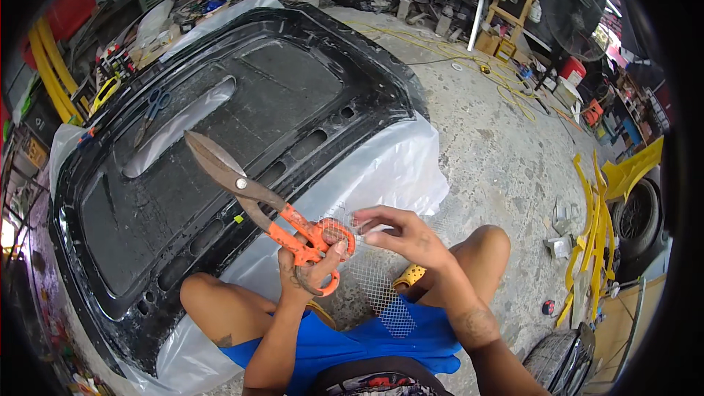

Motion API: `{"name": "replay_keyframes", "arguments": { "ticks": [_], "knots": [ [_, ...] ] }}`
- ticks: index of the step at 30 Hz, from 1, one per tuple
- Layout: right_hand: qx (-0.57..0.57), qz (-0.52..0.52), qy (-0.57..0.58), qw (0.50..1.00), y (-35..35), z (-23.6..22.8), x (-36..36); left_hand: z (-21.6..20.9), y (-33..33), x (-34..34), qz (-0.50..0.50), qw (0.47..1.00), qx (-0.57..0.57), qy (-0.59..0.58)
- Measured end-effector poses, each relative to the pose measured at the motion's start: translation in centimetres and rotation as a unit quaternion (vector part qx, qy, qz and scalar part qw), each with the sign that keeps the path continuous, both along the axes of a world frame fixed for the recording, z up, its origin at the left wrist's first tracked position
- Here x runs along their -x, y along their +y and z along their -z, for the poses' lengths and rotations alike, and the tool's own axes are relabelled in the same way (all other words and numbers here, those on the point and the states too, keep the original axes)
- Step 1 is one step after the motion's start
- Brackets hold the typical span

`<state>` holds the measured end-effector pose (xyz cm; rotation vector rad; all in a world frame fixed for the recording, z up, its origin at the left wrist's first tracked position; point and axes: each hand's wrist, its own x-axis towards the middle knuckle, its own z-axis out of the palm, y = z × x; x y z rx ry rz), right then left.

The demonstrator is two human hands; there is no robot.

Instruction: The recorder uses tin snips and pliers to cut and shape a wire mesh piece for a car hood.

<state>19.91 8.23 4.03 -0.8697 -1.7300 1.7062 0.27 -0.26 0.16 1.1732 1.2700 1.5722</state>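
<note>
My left hand (312, 268) is closed around the orange handles of a pair of tin snips (246, 189). Their worn metal blades look closed and point up and left over the black panel. Just right of the handles is my right hand (403, 235), its fingers bent and thumb apart from the index finger. A piece of silvery wire mesh (389, 301) slants down from beside that hand to between my legs. The fingertips are close to its upper part; whether they touch it I cannot tell. Part of the mesh is hidden behind the hands.
A large black vehicle panel (293, 73) lies on white plastic sheeting (396, 169) to the left. Blue-handled scissors (154, 103) rest on it. Yellow trim pieces (587, 242) and a tyre (636, 216) are at the right. A yellow cord (440, 48) crosses the concrete floor.
</note>
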Motion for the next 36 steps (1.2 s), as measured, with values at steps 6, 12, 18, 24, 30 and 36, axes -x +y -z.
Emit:
{"name": "replay_keyframes", "arguments": {
  "ticks": [6,12,18,24,30,36],
  "knots": [
    [0.026,0.092,0.158,0.983,0.7,1.1,2.5,0.9,-0.4,-0.5,0.048,0.999,-0.003,-0.002],
    [0.073,0.093,0.243,0.963,0.7,-0.6,1.7,3.7,-3.6,2.3,-0.016,0.984,-0.008,0.178],
    [0.11,0.126,0.242,0.956,0.3,-0.8,1.8,5.9,-5.7,2.1,-0.045,0.961,0.029,0.272],
    [0.077,0.156,0.246,0.954,0.4,0.3,1.7,6.0,-6.1,2.6,-0.02,0.946,0.017,0.323],
    [0.064,0.175,0.236,0.954,0.1,0.4,1.1,6.7,-6.3,1.9,0.012,0.954,0.038,0.298],
    [0.055,0.157,0.225,0.96,0.2,1.3,0.4,6.4,-6.2,2.1,0.034,0.955,0.04,0.291]
  ]
}}
